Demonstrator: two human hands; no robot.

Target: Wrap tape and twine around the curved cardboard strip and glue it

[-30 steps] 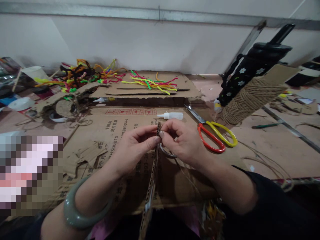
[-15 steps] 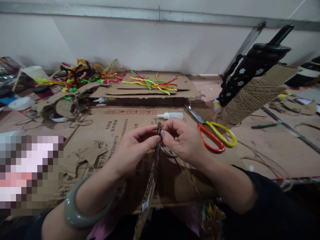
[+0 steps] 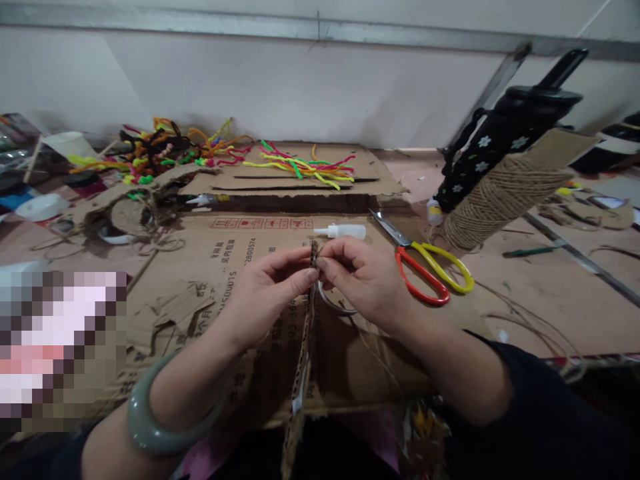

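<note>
A long, narrow cardboard strip, its corrugated edge showing, hangs from my fingers toward my lap. My left hand pinches its upper end between thumb and fingers. From the other side my right hand pinches the same end, the two thumbs almost meeting. What the right fingertips hold besides the strip is too small to make out. Just under the right hand lies a ring-shaped piece, partly hidden. A small white glue bottle lies just beyond my hands, and scissors with red and yellow handles lie to their right.
Printed cardboard covers the work surface. Behind it, pipe cleaners lie on a raised cardboard piece. A twine spool and a black flowered bottle stand at right. Cardboard scraps and paint pots are at left.
Both hands have shifted slightly left with the strip's upper end, and its lower end has swung a little to the right. Both pinches stay closed.
</note>
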